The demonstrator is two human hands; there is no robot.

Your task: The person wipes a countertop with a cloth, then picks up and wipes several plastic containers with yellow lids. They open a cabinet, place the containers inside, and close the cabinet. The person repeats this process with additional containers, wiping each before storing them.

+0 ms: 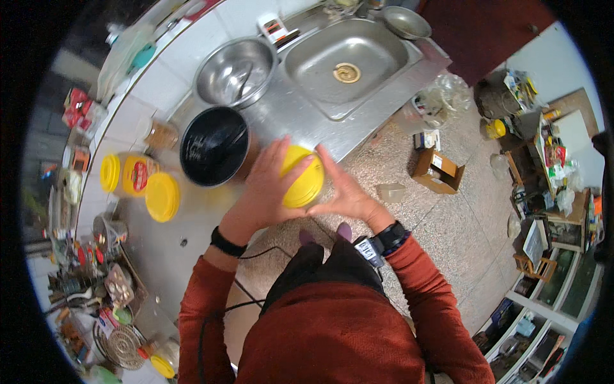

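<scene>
Between my two hands is a jar with a yellow lid [303, 177], near the front edge of the steel counter. My left hand [268, 185] lies along its left side, with fingers reaching over the lid. On the right side, my right hand [343, 189] curves round the lid's rim. Just left of my left hand stands a pot with a dark inside [216, 146], an implement in it. Behind that pot is a steel bowl [235, 72] with a spoon inside. Two more yellow lids, one nearer [162, 197] and one farther [110, 173], top containers at the left.
A steel sink [348, 57] lies at the back, a metal bowl [407, 22] at its right corner. By the tiled wall stands a jar with brown contents [160, 134]. An open cardboard box [437, 172] and a plastic tub [391, 192] rest on the floor. Dark cables hang near my legs.
</scene>
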